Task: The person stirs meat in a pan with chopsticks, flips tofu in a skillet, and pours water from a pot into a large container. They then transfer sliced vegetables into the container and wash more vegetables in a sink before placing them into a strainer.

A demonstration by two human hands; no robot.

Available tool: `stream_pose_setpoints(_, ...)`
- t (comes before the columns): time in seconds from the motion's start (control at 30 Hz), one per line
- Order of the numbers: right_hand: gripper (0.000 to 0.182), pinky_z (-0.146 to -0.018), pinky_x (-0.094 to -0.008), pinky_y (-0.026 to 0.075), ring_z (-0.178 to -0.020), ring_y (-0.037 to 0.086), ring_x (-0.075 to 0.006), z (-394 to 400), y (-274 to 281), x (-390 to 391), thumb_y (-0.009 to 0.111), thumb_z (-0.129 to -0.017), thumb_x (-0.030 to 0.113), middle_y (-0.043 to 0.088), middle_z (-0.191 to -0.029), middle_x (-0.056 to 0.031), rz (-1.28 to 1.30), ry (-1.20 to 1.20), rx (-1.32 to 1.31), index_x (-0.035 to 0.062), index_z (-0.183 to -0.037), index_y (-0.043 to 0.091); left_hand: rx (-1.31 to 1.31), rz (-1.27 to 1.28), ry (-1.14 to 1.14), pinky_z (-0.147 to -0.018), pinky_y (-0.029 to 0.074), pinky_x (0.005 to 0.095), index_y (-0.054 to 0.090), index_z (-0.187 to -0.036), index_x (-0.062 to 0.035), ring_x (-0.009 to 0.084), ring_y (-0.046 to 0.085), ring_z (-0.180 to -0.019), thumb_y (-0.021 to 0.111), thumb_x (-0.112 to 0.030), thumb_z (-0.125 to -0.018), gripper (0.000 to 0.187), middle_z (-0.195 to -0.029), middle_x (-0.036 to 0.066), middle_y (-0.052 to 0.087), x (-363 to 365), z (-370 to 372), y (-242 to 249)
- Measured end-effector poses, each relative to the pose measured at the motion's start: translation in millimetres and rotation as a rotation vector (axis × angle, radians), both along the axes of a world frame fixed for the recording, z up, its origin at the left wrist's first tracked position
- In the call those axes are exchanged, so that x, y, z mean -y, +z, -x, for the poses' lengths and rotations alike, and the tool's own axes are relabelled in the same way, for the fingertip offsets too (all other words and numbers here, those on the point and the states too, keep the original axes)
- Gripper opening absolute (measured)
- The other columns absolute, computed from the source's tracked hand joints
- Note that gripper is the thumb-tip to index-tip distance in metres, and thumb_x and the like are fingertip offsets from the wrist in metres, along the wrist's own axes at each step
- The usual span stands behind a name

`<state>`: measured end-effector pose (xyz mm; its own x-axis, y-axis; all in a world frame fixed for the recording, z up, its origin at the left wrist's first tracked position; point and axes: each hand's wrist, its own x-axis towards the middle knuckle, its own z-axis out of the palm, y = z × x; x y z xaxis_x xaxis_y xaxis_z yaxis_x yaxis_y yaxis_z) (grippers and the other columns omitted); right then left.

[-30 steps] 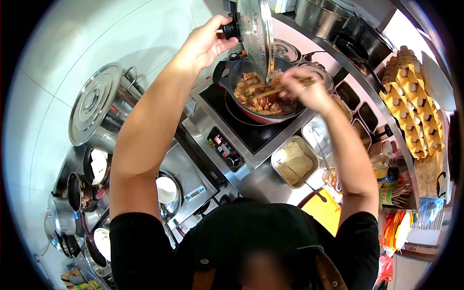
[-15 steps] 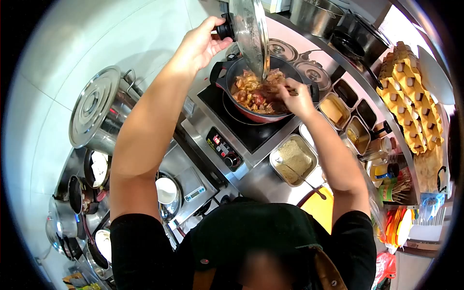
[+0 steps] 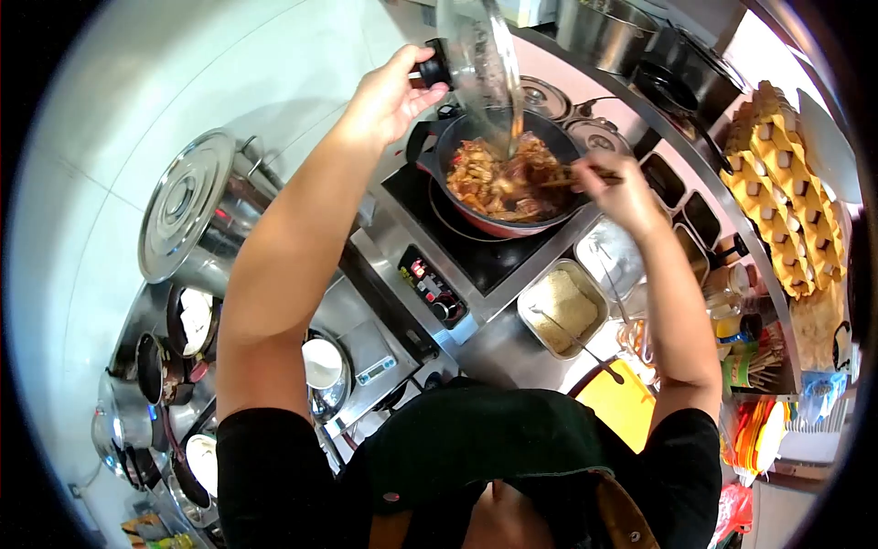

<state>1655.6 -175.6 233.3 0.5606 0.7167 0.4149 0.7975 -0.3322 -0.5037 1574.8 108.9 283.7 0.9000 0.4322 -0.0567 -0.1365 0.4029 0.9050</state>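
My left hand grips the black knob of a glass lid, which is tilted upright over the pot's far side. Below it, a dark pot with a reddish outside sits on a black induction cooktop. Chopped, brown-sauced food, apparently meat pieces, fills its bottom. At the pot's right rim, my right hand is closed around a brown wooden stirring utensil. The utensil's end reaches into the food, so its shape there is hidden.
A metal tub of pale granules with a spoon stands right of the cooktop. Steel seasoning containers line the right side. A large lidded stockpot is at left, near a small scale. Yellow egg trays stack at far right.
My right hand has moved right, from over the food to the pot's rim, and more of the utensil shows. My left hand still holds the lid up. The whole view has shifted slightly.
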Motion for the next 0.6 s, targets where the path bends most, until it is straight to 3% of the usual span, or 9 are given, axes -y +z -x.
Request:
stream_pose_setpoints(0.07, 0.008, -0.060, -0.0253, 0.048, -0.066, 0.059, -0.0139, -9, -3, 4, 0.055, -0.078, 0.006, 0.061, -0.076, -0.0089, -0.187, -0.058, -0.377, -0.0022, -0.080, 0.058, 0.028, 0.009, -0.018, -0.058, 0.051, 0.0228, 0.050, -0.087, 0.0042, 0.0175, 0.055, -0.064, 0.057, -0.020, -0.074, 0.028, -0.077, 0.011, 0.053, -2, 1, -1)
stream_pose_setpoints(0.1, 0.009, -0.057, -0.0238, 0.048, -0.064, 0.058, -0.0129, -8, 3, 0, 0.055, -0.078, 0.005, 0.060, -0.073, -0.0071, -0.275, -0.050, -0.392, -0.0040, -0.079, 0.057, 0.026, 0.025, -0.022, -0.058, 0.050, 0.0229, 0.050, -0.087, 0.0039, 0.0177, 0.055, -0.064, 0.057, -0.020, -0.074, 0.028, -0.077, 0.011, 0.053, -4, 1, -3)
stream_pose_setpoints(0.2, 0.007, -0.057, -0.0279, 0.047, -0.060, 0.058, -0.0176, -34, -36, -23, 0.057, -0.077, 0.006, 0.060, -0.068, -0.0121, -0.293, -0.062, -0.015, -0.0010, -0.077, 0.059, 0.024, 0.056, -0.011, -0.059, 0.050, 0.0232, 0.050, -0.087, 0.0026, 0.0180, 0.055, -0.065, 0.057, -0.021, -0.074, 0.028, -0.078, 0.011, 0.054, -3, 0, -2)
stream_pose_setpoints(0.23, 0.006, -0.057, -0.0307, 0.046, -0.061, 0.058, -0.0257, -35, -44, -32, 0.058, -0.075, 0.008, 0.058, -0.067, -0.0180, -0.178, -0.123, 0.148, 0.0017, -0.077, 0.059, 0.022, 0.080, 0.008, -0.059, 0.050, 0.0234, 0.050, -0.088, 0.0016, 0.0181, 0.055, -0.065, 0.057, -0.021, -0.074, 0.027, -0.079, 0.011, 0.054, -1, -1, -2)
stream_pose_setpoints(0.3, 0.008, -0.057, -0.0311, 0.045, -0.063, 0.058, -0.0306, -32, -73, -48, 0.058, -0.074, 0.009, 0.056, -0.068, -0.0205, -0.260, -0.186, 0.004, 0.0021, -0.076, 0.058, 0.024, 0.077, -0.009, -0.059, 0.051, 0.0215, 0.051, -0.091, -0.0002, 0.0158, 0.055, -0.064, 0.055, -0.021, -0.076, 0.026, -0.080, 0.010, 0.054, 1, 0, -3)
stream_pose_setpoints(0.43, 0.014, -0.061, -0.0253, 0.044, -0.061, 0.053, -0.0110, -22, -71, -47, 0.055, -0.079, 0.012, 0.059, -0.065, -0.0075, -0.266, 0.049, -0.474, -0.0017, -0.077, 0.056, 0.014, 0.050, -0.004, -0.058, 0.051, 0.0180, 0.054, -0.094, -0.0021, 0.0125, 0.055, -0.060, 0.054, -0.021, -0.077, 0.025, -0.080, 0.007, 0.055, -4, 4, -3)
stream_pose_setpoints(0.53, 0.012, -0.061, -0.0245, 0.047, -0.065, 0.057, -0.0124, -21, -26, -22, 0.053, -0.081, 0.011, 0.061, -0.073, -0.0062, -0.161, 0.023, -0.470, -0.0003, -0.080, 0.058, -0.002, 0.034, 0.019, -0.057, 0.051, 0.0172, 0.056, -0.094, -0.0026, 0.0112, 0.056, -0.060, 0.053, -0.022, -0.077, 0.026, -0.078, 0.006, 0.057, -8, 8, -1)
stream_pose_setpoints(0.57, 0.013, -0.059, -0.0230, 0.049, -0.067, 0.059, -0.0129, -12, -6, -16, 0.052, -0.082, 0.011, 0.060, -0.075, -0.0053, -0.211, 0.009, -0.732, -0.0005, -0.082, 0.058, -0.005, 0.023, 0.012, -0.057, 0.051, 0.0171, 0.056, -0.094, -0.0027, 0.0113, 0.056, -0.060, 0.053, -0.022, -0.077, 0.026, -0.078, 0.006, 0.057, -11, 9, -1)
stream_pose_setpoints(0.6, 0.014, -0.058, -0.0214, 0.049, -0.066, 0.059, -0.0128, -7, -1, -10, 0.052, -0.082, 0.012, 0.060, -0.076, -0.0053, -0.207, 0.051, -0.729, -0.0014, -0.082, 0.057, -0.008, 0.014, 0.005, -0.057, 0.052, 0.0170, 0.056, -0.094, -0.0028, 0.0113, 0.056, -0.059, 0.053, -0.022, -0.077, 0.026, -0.078, 0.006, 0.057, -13, 10, -3)
